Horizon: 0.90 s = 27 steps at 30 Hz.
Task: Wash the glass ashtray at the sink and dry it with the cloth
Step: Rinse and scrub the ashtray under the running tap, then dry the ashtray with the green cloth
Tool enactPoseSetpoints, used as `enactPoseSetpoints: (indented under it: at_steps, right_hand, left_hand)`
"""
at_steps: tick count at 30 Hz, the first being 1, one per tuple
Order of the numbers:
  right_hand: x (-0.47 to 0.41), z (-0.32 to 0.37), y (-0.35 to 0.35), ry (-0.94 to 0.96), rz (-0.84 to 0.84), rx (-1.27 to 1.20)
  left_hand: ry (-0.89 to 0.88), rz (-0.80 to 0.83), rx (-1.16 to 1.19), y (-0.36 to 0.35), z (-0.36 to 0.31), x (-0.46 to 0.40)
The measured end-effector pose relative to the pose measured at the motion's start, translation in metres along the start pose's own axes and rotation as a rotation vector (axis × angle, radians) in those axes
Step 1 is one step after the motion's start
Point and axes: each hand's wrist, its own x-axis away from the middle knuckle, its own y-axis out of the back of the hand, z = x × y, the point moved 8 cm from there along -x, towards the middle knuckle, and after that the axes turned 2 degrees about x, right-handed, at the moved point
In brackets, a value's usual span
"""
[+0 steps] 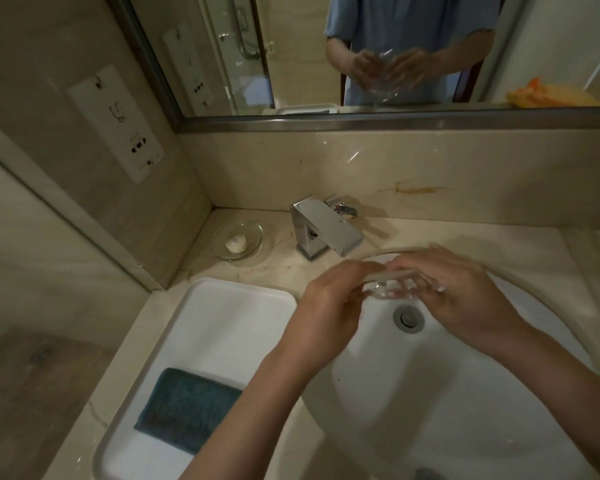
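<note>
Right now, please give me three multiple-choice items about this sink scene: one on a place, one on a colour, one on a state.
1. Where does the folded cloth lie?
A. on the white tray
B. in the basin
C. on the faucet

2. What colour is the cloth?
A. red
B. teal
C. white

3. How is the glass ashtray held?
A. resting in the soap dish
B. lying on the tray
C. gripped by both hands above the basin

Answers:
1 A: the cloth lies on the white tray, left of the basin.
2 B: it looks teal.
3 C: the left hand and right hand hold the glass ashtray above the drain.
</note>
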Motion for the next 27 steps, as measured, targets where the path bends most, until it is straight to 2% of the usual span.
enactPoseSetpoints:
  at_steps: [5,9,11,16,18,20,23,24,25,27]
  right_hand:
    - [-0.001,0.003,-0.001,-0.03,0.028,-0.042]
    - [0.001,0.015,0.016,0.054,-0.12,-0.007]
    - [-0.003,0.019,0.016,0.027,-0.097,-0.025]
    - [-0.007,0.019,0.004,-0.069,0.1,-0.166]
    - [-0.007,0.022,0.005,-0.037,0.13,-0.145]
    - [-0.009,0.017,0.008,-0.008,0.075,-0.022]
    - [-0.008,0.002,0.013,-0.119,0.019,-0.142]
    - [-0.004,0.002,0.006,-0.109,0.108,-0.123]
    - [0.004,0.003,-0.01,-0.107,0.277,-0.065]
    - [0.015,-0.007,-0.022,-0.027,0.329,0.049]
  left_hand:
    - [-0.011,0.028,-0.029,0.002,0.0,-0.008]
    - [-0.15,-0.04,-0.036,0.011,-0.019,-0.006]
    - [-0.159,-0.063,-0.006,0.017,-0.019,-0.011]
    - [-0.052,0.052,0.063,0.016,-0.013,-0.004]
    - [0.041,0.09,0.101,0.022,-0.01,-0.001]
    - [0.167,0.138,0.081,0.036,0.001,0.006]
    - [0.288,0.057,-0.055,0.076,0.027,0.032]
    - [0.335,0.026,-0.096,0.087,0.038,0.043]
    - [0.38,0.01,-0.141,0.096,0.049,0.056]
    - [0.442,0.019,-0.254,0.107,0.067,0.08]
